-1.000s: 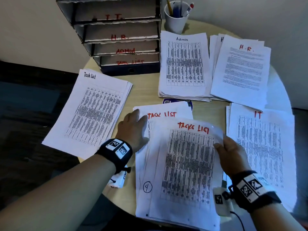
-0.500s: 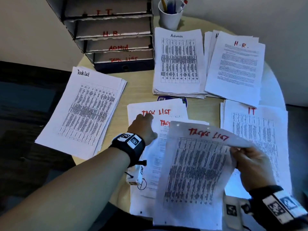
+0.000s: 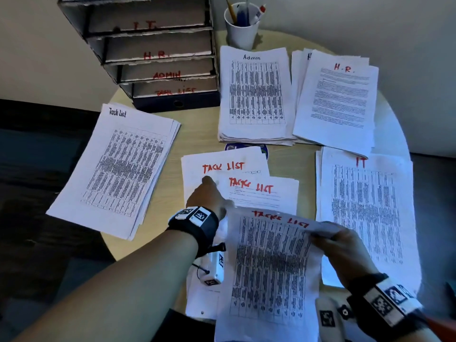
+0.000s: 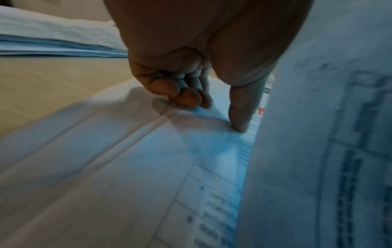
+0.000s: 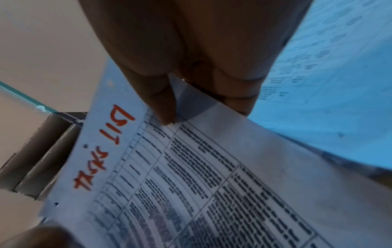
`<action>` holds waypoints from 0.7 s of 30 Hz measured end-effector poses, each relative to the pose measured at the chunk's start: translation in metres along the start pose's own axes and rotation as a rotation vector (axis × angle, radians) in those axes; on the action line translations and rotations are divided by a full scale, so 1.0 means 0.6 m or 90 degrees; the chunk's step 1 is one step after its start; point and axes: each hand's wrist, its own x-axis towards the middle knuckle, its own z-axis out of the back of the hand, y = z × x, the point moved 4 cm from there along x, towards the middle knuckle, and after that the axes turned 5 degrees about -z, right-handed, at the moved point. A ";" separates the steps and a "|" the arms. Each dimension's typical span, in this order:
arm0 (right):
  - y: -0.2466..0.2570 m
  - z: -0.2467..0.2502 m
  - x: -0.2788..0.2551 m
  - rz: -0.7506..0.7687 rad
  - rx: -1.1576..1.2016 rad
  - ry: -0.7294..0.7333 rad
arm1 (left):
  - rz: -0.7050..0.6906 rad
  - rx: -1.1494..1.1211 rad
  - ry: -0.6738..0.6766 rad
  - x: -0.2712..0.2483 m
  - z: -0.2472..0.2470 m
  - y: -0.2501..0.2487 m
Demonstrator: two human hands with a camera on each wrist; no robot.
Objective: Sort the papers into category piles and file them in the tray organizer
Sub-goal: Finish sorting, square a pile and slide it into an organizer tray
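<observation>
Taking the tray organizer [image 3: 158, 58] as the landmark, the sorted Task List pile [image 3: 116, 169] lay in front of it and slightly to its left, long axis running away from the person and tilted a little clockwise, heading at the far end. Directly in front of the organizer and nearer the person, the left hand [image 3: 207, 196] pressed down on the unsorted sheets [image 3: 222, 169]; the left wrist view showed its thumb tip planted on the paper with the other fingers loosely curled against it, holding nothing. Right of that hand, the right hand [image 3: 345, 250] pinched the top right corner of a lifted "Tasks List" sheet [image 3: 269, 267] between thumb and fingers, so the sheet hung to the left of the grip, heading toward the organizer and long axis toward the person. Its pile lay well to the left, beyond the left arm, so the carry would probably have to cross that arm; the left hand was nearer the pile.
</observation>
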 end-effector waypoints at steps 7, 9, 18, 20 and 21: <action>0.010 -0.012 0.038 0.009 -0.041 -0.008 | -0.085 -0.061 -0.010 -0.009 -0.012 0.007; 0.020 -0.022 0.056 0.006 -0.078 -0.006 | -0.150 -0.226 -0.009 -0.030 -0.012 0.003; 0.033 -0.011 0.045 0.083 0.054 -0.017 | -0.175 -0.238 0.007 -0.025 0.030 0.038; 0.029 -0.008 0.035 0.079 0.147 0.025 | -0.229 -0.054 -0.046 0.012 0.043 0.023; 0.023 -0.007 0.035 0.058 0.204 0.032 | -0.250 0.043 -0.019 0.023 0.040 0.011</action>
